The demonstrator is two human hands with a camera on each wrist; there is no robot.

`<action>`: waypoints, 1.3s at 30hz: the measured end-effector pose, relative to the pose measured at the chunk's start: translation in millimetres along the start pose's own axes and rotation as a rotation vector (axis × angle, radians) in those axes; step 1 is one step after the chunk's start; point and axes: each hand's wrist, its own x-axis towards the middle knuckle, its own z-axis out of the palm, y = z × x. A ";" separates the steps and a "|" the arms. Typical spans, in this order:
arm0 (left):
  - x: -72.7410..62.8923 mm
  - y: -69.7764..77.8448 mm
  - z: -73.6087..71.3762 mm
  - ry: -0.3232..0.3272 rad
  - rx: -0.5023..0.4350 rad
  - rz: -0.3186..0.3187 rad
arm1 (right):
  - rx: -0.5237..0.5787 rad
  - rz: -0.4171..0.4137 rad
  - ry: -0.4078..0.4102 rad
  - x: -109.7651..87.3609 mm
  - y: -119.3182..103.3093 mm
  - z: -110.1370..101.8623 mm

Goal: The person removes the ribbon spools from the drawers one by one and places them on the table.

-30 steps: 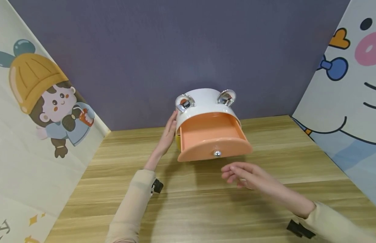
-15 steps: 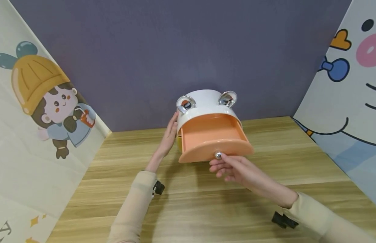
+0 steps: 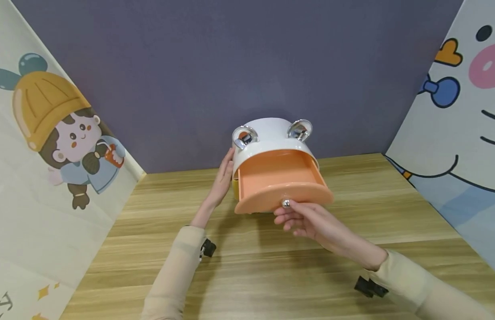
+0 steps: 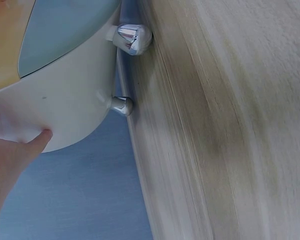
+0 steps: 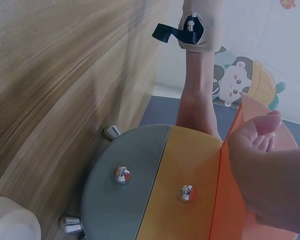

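A small white round-topped drawer cabinet (image 3: 267, 131) with two shiny ears stands on the wooden table. Its top orange drawer (image 3: 263, 200) is pulled well out, and nothing is seen inside it. My right hand (image 3: 317, 224) pinches the silver drawer knob (image 3: 286, 203) between thumb and fingers. Against the cabinet's left side my left hand (image 3: 221, 183) rests with its fingers straight; in the left wrist view its thumb touches the white wall. Below the orange drawer, the right wrist view shows a yellow drawer (image 5: 182, 165) and a blue-grey drawer (image 5: 122, 200), both pushed in.
Short silver feet (image 4: 132, 39) hold the cabinet above the wooden tabletop (image 3: 247, 275). Behind it rises a dark purple-grey panel (image 3: 247, 62). Cartoon-printed panels flank both sides. At the right wrist view's lower left corner is a white rounded object (image 5: 14, 222).
My right hand has moved up and left from beside the drawer to its knob, which it now pinches. The left hand and the pulled-out drawer stay about where they were.
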 end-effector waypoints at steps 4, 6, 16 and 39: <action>-0.8 0.7 -0.6 -0.005 0.003 -0.001 | -0.010 0.001 0.017 2.9 -1.2 0.8; -1.0 1.1 -0.7 -0.007 0.004 -0.001 | -0.016 0.003 0.029 4.2 -1.8 1.1; -0.4 1.6 -1.1 -0.012 -0.011 -0.004 | -0.062 -0.002 0.049 14.3 -4.7 -3.5; -1.5 -2.5 -1.3 -0.010 -0.006 -0.012 | -0.104 -0.011 0.099 49.4 -17.0 -19.8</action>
